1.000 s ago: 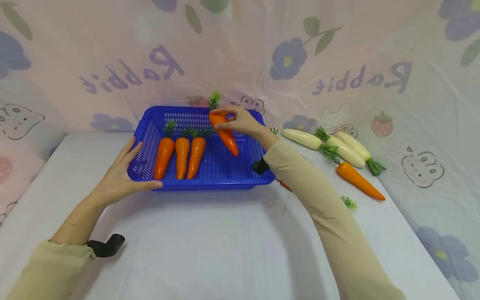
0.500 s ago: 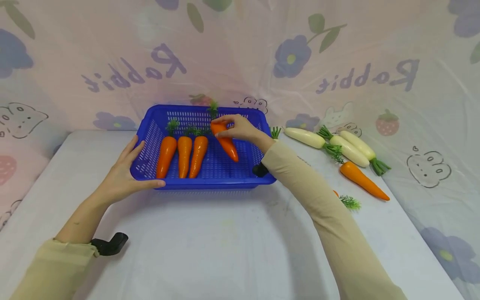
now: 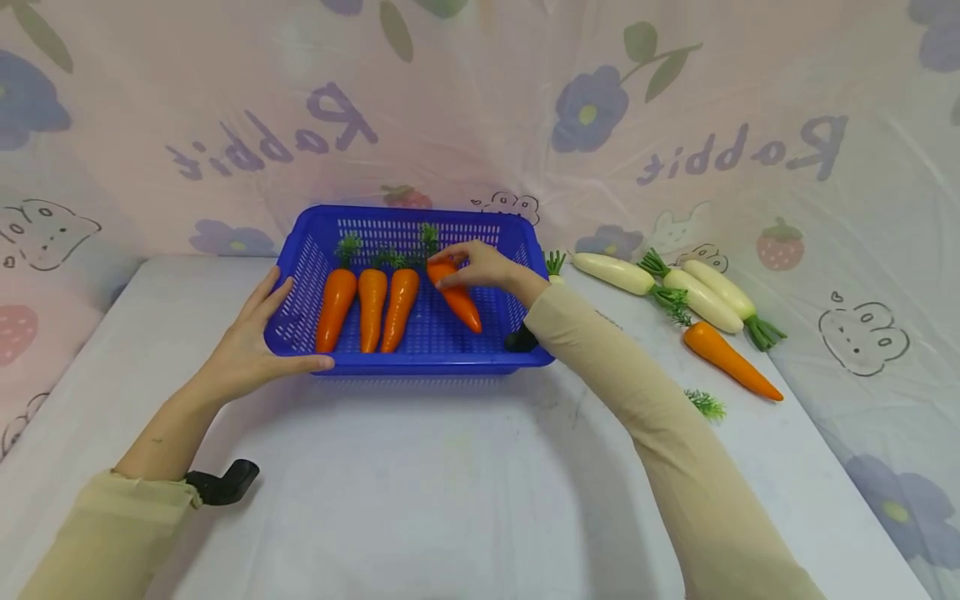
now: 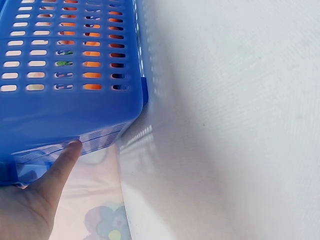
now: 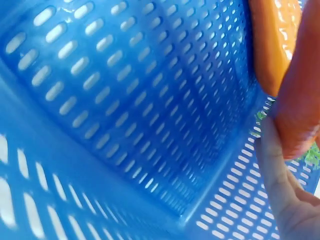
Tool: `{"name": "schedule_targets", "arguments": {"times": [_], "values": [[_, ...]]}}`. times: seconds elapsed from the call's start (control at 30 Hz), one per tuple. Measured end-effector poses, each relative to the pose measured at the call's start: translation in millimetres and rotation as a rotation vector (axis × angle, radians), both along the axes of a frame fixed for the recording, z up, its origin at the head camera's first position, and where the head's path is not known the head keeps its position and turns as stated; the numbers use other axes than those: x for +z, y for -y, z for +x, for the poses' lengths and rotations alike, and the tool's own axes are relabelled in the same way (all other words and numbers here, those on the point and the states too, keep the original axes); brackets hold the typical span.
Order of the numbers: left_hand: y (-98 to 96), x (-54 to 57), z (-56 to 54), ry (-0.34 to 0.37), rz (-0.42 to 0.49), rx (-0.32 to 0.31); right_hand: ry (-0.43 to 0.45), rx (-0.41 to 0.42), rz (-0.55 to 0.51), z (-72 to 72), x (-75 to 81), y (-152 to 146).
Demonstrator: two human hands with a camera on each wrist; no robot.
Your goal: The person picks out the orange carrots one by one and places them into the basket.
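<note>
And here's the orange carrot (image 3: pixel 459 305), inside the blue basket (image 3: pixel 427 360) just off its centre towards 3 o'clock, leafy top at 11, tip at 5. The right hand (image 3: pixel 483 265) pinches it near the thick end, thumb and fingers on either flank; whether its body touches the basket floor, I can't tell.

That skin is glossy, so I'd call it stiff, light, a touch slippery, and likely moulded rather than grown. The fat shoulder looks the best hold; the wispy green top probably bends or pulls loose, and a grip on the tapering tip would likely let it swing.

Over at its 9 o'clock, a row of three carrots (image 3: pixel 372 308) lies side by side, tips towards 6. The left hand (image 3: pixel 243 350) is at the basket's 8 o'clock corner, well apart from the right, fingers extended along the side, thumb straight along the near rim.

Outside, on the white bench (image 3: pixel 405 467), white radishes (image 3: pixel 701 298) sit at the basket's 3 o'clock, a loose carrot (image 3: pixel 731 360) towards 4, and a leafy sprig (image 3: pixel 707 405) pokes out beside the right sleeve (image 3: pixel 637 400).
</note>
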State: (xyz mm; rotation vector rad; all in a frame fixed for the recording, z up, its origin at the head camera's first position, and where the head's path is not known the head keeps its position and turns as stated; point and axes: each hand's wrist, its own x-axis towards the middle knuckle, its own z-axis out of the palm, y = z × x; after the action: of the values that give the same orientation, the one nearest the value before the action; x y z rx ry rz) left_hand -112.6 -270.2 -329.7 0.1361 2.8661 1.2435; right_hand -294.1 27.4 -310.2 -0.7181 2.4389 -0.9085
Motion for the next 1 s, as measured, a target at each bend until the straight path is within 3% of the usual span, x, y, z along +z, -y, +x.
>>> {"name": "schedule_targets", "arguments": {"times": [0.27, 0.77, 1.0], "values": [[-0.4, -0.5, 0.8, 0.000, 0.007, -0.001, 0.083, 0.014, 0.029, 0.6, -3.7, 1], [-0.8, -1.6, 0.4, 0.011, 0.001, -0.001, 0.295, 0.044, -0.037, 4.0, -8.2, 12], [0.6, -2.2, -0.9, -0.009, -0.007, -0.001, 0.234, 0.138, 0.072, 5.9, -6.6, 12]]}}
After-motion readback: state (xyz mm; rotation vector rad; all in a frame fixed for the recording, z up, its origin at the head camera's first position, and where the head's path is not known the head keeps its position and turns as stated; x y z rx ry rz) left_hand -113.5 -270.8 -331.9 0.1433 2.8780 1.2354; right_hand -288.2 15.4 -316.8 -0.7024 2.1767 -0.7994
